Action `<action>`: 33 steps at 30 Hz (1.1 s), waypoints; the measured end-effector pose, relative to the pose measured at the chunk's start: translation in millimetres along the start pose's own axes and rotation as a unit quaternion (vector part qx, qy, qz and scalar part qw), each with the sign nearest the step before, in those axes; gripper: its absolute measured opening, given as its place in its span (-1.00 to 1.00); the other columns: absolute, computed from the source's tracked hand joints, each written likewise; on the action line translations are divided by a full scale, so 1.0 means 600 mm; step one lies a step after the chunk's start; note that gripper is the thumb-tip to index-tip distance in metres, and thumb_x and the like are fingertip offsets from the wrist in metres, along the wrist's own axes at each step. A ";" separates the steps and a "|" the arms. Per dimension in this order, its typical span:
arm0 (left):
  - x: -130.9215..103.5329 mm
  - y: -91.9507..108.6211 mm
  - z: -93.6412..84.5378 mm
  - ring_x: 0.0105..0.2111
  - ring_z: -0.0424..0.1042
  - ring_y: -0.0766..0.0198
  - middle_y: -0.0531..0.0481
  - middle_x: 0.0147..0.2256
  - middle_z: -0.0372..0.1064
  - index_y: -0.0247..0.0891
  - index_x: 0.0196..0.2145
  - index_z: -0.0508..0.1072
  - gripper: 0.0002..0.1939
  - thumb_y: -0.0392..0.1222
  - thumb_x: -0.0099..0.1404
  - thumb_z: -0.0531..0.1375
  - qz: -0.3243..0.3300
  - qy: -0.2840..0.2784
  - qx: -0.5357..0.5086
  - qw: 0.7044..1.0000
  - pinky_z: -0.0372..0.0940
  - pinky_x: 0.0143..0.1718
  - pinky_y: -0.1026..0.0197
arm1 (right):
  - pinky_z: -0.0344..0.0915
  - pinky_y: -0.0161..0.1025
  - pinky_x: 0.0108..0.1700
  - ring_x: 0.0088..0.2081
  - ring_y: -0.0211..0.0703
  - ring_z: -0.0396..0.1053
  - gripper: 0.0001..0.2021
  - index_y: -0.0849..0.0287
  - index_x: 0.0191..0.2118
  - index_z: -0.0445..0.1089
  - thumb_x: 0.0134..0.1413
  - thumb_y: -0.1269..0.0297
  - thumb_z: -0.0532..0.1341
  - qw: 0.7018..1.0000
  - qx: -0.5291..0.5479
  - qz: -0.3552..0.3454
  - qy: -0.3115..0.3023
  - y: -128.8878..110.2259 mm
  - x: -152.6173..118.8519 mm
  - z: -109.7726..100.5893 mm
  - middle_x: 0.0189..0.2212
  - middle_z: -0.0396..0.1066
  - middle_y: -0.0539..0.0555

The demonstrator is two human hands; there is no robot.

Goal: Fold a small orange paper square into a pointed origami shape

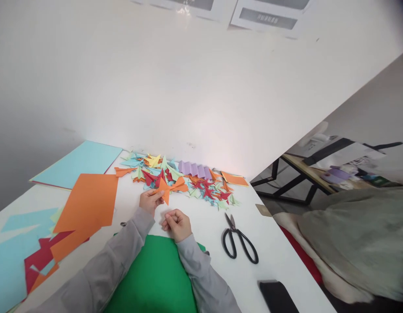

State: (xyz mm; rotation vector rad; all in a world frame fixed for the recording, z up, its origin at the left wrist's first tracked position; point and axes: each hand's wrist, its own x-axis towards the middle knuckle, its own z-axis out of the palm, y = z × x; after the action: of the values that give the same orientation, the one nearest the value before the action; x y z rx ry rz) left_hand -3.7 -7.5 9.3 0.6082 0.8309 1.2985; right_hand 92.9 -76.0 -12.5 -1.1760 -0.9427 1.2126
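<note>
Between the thumb and fingers of my left hand (151, 201) is an orange folded paper star (165, 189), raised over the near edge of a heap of colourful folded paper pieces (204, 188). My right hand (178, 224) sits just below and to the right, apart from the star. Its fingers are curled in, thumb against the index finger; whether anything small is pinched there is hidden. A green sheet (152, 274) lies under my forearms. To the right, black-handled scissors (236, 237) rest on the white table with blades slightly parted.
Light-blue sheets (80, 163) and an orange sheet (90, 200) lie at the left, with red and blue offcuts (41, 256) nearer me. A purple pleated paper (193, 168) stands by the wall. A black phone-like object (276, 295) lies front right. Beyond the table edge is grey-green fabric (354, 239).
</note>
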 end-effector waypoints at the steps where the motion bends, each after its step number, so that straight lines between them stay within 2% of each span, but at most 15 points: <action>1: 0.001 0.001 0.000 -0.67 0.24 0.44 0.11 -0.70 0.24 -0.37 -0.64 0.34 -0.76 -0.25 -0.23 0.35 0.003 -0.004 -0.001 1.000 0.19 -0.60 0.32 | 0.17 -0.39 -0.69 -0.77 -0.36 0.23 -0.71 0.20 -0.56 0.29 -0.27 0.08 0.30 1.000 -0.004 -0.003 0.003 0.001 -0.002 0.000 -0.77 0.38 -0.05; 7: -0.002 0.000 0.004 -0.68 0.25 0.44 0.10 -0.68 0.28 -0.37 -0.64 0.36 -0.78 -0.26 -0.22 0.35 -0.015 -0.035 0.007 0.999 0.17 -0.62 0.33 | 0.12 -0.39 -0.71 -0.74 -0.32 0.26 -0.65 0.19 -0.40 0.27 -0.20 0.00 0.24 0.999 0.010 0.005 0.039 0.002 0.011 0.001 -0.72 0.40 -0.04; 9: -0.003 -0.002 0.005 -0.67 0.27 0.41 0.09 -0.69 0.29 -0.37 -0.64 0.38 -0.78 -0.26 -0.24 0.35 -0.024 -0.039 0.012 0.999 0.18 -0.62 0.32 | 0.06 -0.41 -0.74 -0.76 -0.33 0.24 -0.65 0.18 -0.44 0.26 -0.19 -0.04 0.22 0.998 0.006 0.006 0.060 0.004 0.016 0.007 -0.72 0.39 -0.04; 12: -0.003 -0.005 0.004 -0.64 0.31 0.37 0.05 -0.66 0.34 -0.37 -0.61 0.40 -0.78 -0.25 -0.24 0.35 -0.027 -0.039 0.020 0.999 0.22 -0.59 0.29 | 0.07 -0.40 -0.72 -0.75 -0.34 0.22 -0.66 0.18 -0.53 0.24 -0.16 -0.03 0.19 0.998 -0.035 -0.002 0.051 0.005 0.016 0.011 -0.72 0.37 -0.03; 15: -0.002 -0.004 0.002 -0.61 0.35 0.34 0.00 -0.61 0.40 -0.39 -0.58 0.43 -0.76 -0.25 -0.25 0.36 -0.036 -0.025 0.021 0.999 0.28 -0.55 0.25 | 0.17 -0.34 -0.65 -0.69 -0.27 0.27 -0.70 0.16 -0.53 0.26 -0.09 0.00 0.14 0.991 -0.124 -0.021 0.046 -0.006 0.002 -0.013 -0.70 0.38 0.00; 17: -0.002 -0.003 0.002 -0.61 0.37 0.31 -0.03 -0.60 0.41 -0.40 -0.55 0.44 -0.73 -0.24 -0.27 0.37 -0.049 -0.015 0.018 0.999 0.30 -0.56 0.24 | 0.24 -0.30 -0.55 -0.58 -0.20 0.34 -0.74 0.16 -0.50 0.31 -0.07 0.05 0.12 0.962 -0.241 -0.091 0.092 -0.022 -0.013 -0.054 -0.61 0.42 0.04; 18: -0.002 -0.002 0.003 -0.61 0.38 0.30 -0.04 -0.60 0.41 -0.41 -0.54 0.45 -0.71 -0.24 -0.27 0.37 -0.055 -0.012 0.018 0.998 0.30 -0.58 0.24 | 0.23 -0.29 -0.53 -0.53 -0.17 0.36 -0.74 0.15 -0.46 0.34 -0.07 0.05 0.11 0.935 -0.299 -0.114 0.154 -0.031 -0.022 -0.082 -0.56 0.43 0.07; 21: -0.003 -0.002 0.005 -0.64 0.37 0.31 -0.04 -0.62 0.39 -0.43 -0.52 0.45 -0.70 -0.24 -0.27 0.38 -0.069 -0.015 0.017 0.997 0.29 -0.63 0.28 | 0.25 -0.23 -0.47 -0.49 -0.11 0.36 -0.71 0.20 -0.39 0.37 -0.06 0.09 0.08 0.834 -0.432 -0.114 0.325 -0.050 -0.051 -0.177 -0.44 0.45 0.17; 23: -0.004 -0.003 0.006 -0.66 0.36 0.32 -0.03 -0.63 0.39 -0.43 -0.53 0.45 -0.70 -0.23 -0.26 0.37 -0.075 -0.020 0.019 0.997 0.27 -0.68 0.30 | 0.26 -0.14 -0.33 -0.40 -0.01 0.37 -0.69 0.25 -0.33 0.39 -0.09 0.15 0.05 0.763 -0.511 -0.112 0.381 -0.048 -0.071 -0.232 -0.37 0.45 0.25; 24: -0.004 -0.004 0.006 -0.67 0.36 0.32 -0.04 -0.63 0.39 -0.43 -0.52 0.44 -0.70 -0.23 -0.26 0.37 -0.078 -0.023 0.022 0.996 0.25 -0.70 0.32 | 0.25 -0.11 -0.27 -0.32 0.04 0.37 -0.68 0.28 -0.30 0.39 -0.09 0.17 0.03 0.740 -0.542 -0.115 0.380 -0.042 -0.080 -0.254 -0.32 0.44 0.28; 26: -0.004 -0.006 0.006 -0.68 0.36 0.31 -0.05 -0.62 0.39 -0.43 -0.52 0.44 -0.70 -0.23 -0.25 0.37 -0.083 -0.028 0.030 0.996 0.22 -0.74 0.33 | 0.23 -0.07 -0.20 -0.25 0.08 0.35 -0.65 0.29 -0.27 0.39 -0.08 0.17 0.02 0.718 -0.595 -0.116 0.342 -0.026 -0.094 -0.283 -0.29 0.43 0.30; 28: -0.004 -0.006 0.005 -0.68 0.36 0.32 -0.05 -0.62 0.40 -0.42 -0.52 0.44 -0.72 -0.24 -0.25 0.36 -0.086 -0.028 0.037 0.995 0.21 -0.76 0.34 | 0.21 -0.02 -0.15 -0.21 0.13 0.34 -0.61 0.33 -0.27 0.40 -0.11 0.14 0.04 0.688 -0.634 -0.126 0.330 -0.011 -0.100 -0.297 -0.28 0.42 0.34; 30: -0.003 -0.005 0.004 -0.68 0.35 0.34 -0.05 -0.61 0.40 -0.42 -0.54 0.44 -0.73 -0.24 -0.24 0.36 -0.083 -0.023 0.040 0.995 0.22 -0.74 0.35 | 0.21 0.00 -0.15 -0.17 0.17 0.32 -0.58 0.39 -0.23 0.40 -0.15 0.16 0.06 0.669 -0.655 -0.104 0.335 -0.004 -0.101 -0.302 -0.22 0.38 0.41; 31: -0.002 -0.003 0.004 -0.67 0.35 0.36 -0.04 -0.61 0.39 -0.42 -0.55 0.44 -0.74 -0.25 -0.24 0.36 -0.077 -0.020 0.038 0.996 0.22 -0.73 0.36 | 0.21 0.01 -0.15 -0.16 0.20 0.31 -0.57 0.40 -0.22 0.40 -0.18 0.16 0.08 0.664 -0.656 -0.083 0.349 -0.005 -0.100 -0.303 -0.22 0.37 0.43; 33: -0.002 0.000 0.002 -0.67 0.34 0.38 -0.02 -0.60 0.39 -0.41 -0.54 0.44 -0.75 -0.25 -0.24 0.36 -0.070 -0.014 0.035 0.997 0.24 -0.72 0.36 | 0.22 0.00 -0.17 -0.20 0.19 0.33 -0.58 0.35 -0.25 0.42 -0.22 0.15 0.13 0.681 -0.648 -0.028 0.340 -0.015 -0.100 -0.302 -0.27 0.40 0.39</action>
State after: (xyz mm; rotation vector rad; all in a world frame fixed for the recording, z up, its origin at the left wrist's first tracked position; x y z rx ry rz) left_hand -2.6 -8.4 10.1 0.6116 0.8829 1.1347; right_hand 262.1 -162.8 -32.1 -2.4237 -1.1893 -0.2633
